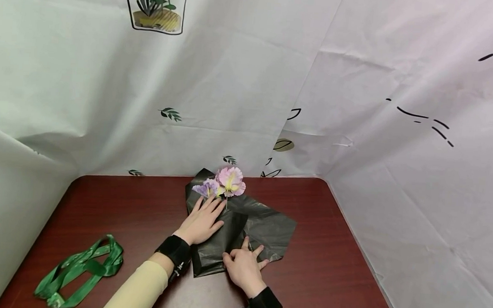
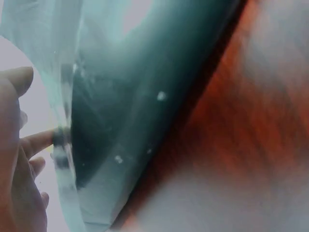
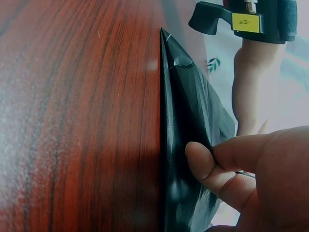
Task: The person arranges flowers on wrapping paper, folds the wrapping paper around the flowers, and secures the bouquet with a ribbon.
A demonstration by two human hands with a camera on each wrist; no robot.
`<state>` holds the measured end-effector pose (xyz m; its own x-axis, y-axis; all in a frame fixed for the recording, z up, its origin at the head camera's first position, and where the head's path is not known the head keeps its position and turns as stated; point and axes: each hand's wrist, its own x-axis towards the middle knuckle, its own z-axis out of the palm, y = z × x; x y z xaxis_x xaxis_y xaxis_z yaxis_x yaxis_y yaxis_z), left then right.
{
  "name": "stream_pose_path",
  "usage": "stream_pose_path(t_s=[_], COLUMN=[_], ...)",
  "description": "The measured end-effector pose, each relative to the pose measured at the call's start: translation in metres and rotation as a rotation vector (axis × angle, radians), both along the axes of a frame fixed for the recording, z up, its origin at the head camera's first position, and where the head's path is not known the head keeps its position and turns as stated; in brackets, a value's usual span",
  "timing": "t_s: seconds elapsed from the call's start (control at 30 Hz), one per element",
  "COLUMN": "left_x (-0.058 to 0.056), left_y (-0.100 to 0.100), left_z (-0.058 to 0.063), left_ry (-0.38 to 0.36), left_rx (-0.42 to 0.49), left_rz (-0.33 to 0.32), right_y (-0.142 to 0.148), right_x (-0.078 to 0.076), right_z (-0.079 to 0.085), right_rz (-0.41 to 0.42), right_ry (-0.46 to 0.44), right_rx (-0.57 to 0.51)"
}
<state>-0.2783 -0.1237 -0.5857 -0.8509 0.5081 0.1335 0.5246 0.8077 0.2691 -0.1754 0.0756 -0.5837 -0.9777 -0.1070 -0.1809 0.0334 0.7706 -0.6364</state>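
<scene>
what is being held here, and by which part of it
The black sheet: the right hand appears to pinch its folded flap near the lower end, between thumb and forefinger. The left hand lies on it, fingers spread.

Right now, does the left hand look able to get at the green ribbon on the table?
Probably yes: the green ribbon lies on the tabletop to that hand's left, with nothing covering it. The left hand rests on the black paper, though, so it would likely have to lift off first.
</scene>
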Motion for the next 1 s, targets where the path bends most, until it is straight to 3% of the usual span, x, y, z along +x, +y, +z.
stream_pose_path(t_s=[0.2, 0.43, 0.63, 0.77, 1.0], left_x=[0.002, 0.000, 0.000, 0.000, 0.004], left_y=[0.001, 0.003, 0.005, 0.005, 0.004], left_z=[-0.002, -0.005, -0.005, -0.005, -0.007], left_ry=[0.043, 0.000, 0.012, 0.049, 0.082], left_rx=[0.025, 0.041, 0.011, -0.014, -0.045], left_rz=[0.008, 0.070, 0.135, 0.142, 0.133], right_y=[0.002, 0.006, 0.006, 0.006, 0.008], right_x=[-0.002, -0.008, -0.003, -0.001, -0.002], right_z=[-0.003, -0.027, -0.013, -0.006, -0.016], right_rz=[0.006, 0.011, 0.032, 0.040, 0.039], right_ry=[0.009, 0.022, 0.022, 0.013, 0.017], right_rx=[-0.043, -0.025, -0.074, -0.078, -0.057])
